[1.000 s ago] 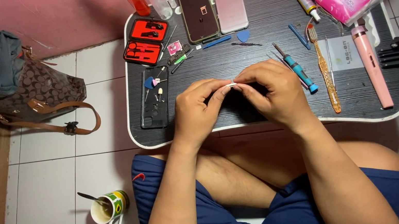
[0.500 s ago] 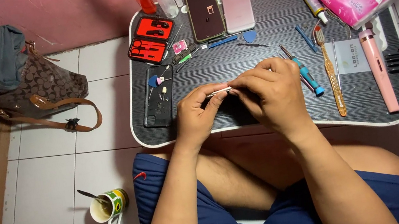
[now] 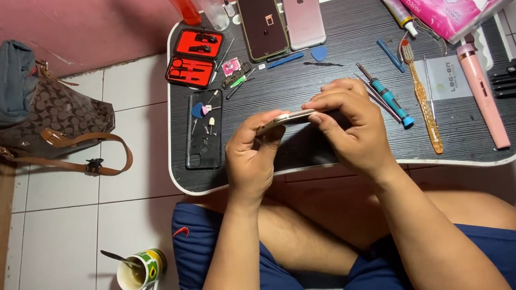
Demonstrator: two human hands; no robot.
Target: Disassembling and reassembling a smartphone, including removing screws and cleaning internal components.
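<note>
Shifted slightly right and lifted since half a second back: thin phone, held edge-on over lap desk front edge. Left hand pinching left end, right hand clamped on right end, likely bracing for prying. Long axis left-right, level. Beyond, blue screwdriver; farther, pink phone at desk's rear.

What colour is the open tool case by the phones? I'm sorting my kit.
Red, with black tools inside; the tool case shows clearly in the head view.
</note>
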